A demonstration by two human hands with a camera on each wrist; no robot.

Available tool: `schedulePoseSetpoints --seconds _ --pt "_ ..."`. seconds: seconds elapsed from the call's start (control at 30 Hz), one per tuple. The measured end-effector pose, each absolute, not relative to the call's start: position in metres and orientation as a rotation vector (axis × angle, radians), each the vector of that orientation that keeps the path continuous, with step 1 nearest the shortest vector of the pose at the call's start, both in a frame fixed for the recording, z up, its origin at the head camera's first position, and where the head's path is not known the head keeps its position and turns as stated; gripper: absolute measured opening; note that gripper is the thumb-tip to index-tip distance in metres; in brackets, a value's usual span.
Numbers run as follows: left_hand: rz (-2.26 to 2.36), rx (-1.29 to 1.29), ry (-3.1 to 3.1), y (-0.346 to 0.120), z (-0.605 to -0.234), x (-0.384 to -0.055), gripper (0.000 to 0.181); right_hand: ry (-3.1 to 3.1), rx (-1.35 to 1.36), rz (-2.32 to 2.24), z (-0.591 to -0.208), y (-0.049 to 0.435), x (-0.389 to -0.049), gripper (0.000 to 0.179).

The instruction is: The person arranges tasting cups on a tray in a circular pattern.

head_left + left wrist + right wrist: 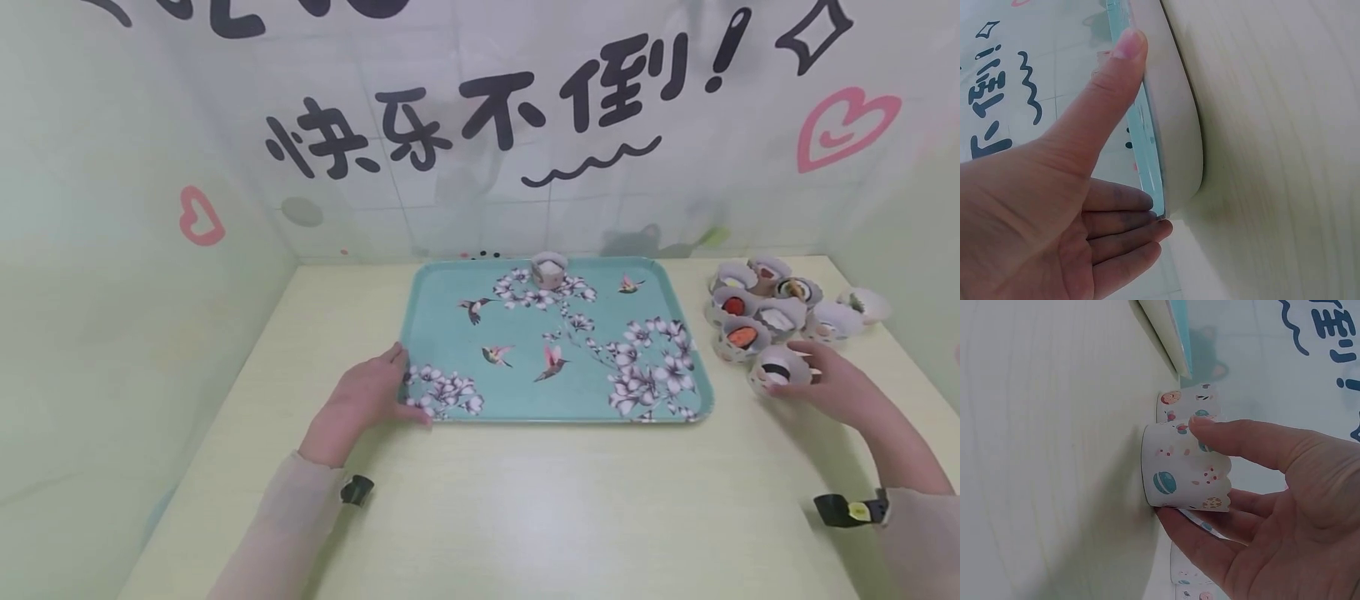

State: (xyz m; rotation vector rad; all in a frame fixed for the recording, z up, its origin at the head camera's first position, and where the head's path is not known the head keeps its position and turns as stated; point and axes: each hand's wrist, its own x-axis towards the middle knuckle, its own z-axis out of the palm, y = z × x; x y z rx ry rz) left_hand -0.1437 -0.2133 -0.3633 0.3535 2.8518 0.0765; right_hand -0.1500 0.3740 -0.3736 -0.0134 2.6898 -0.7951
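A teal tray (442, 333) printed with birds and blossoms lies on the table. At its near left corner rests my left hand (367, 396), thumb along the front edge and fingers straight against the left side; the left wrist view shows the thumb (1100, 94) stretched over the rim. My right hand (840, 383) grips a patterned paper cup (1188, 465) between thumb and fingers, at the near side of a cluster of cups. Inside this cup shows a white piece with a dark band (775, 372), like sushi. Another paper cup (549, 275) with white contents stands on the tray's far edge.
Several paper cups with food-like pieces, among them a cup with an orange piece (742, 339) and a cup with a red piece (732, 307), crowd right of the tray. A sheeted wall (480, 200) with dark lettering rises behind the table (525, 517).
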Motion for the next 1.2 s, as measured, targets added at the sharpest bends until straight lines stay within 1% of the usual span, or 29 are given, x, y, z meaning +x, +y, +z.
schedulePoseSetpoints --seconds 0.47,0.67,1.2 --pt "0.114 0.335 2.847 -0.214 -0.366 -0.142 0.121 2.782 0.002 -0.840 -0.381 0.377 -0.145 0.074" --pt "0.111 0.345 2.851 -0.214 -0.366 -0.142 0.121 2.795 0.018 -0.842 -0.382 0.374 -0.142 0.073" --pt "0.111 0.342 2.850 -0.214 -0.364 -0.143 0.121 2.837 0.030 -0.896 -0.367 0.363 -0.139 0.072"
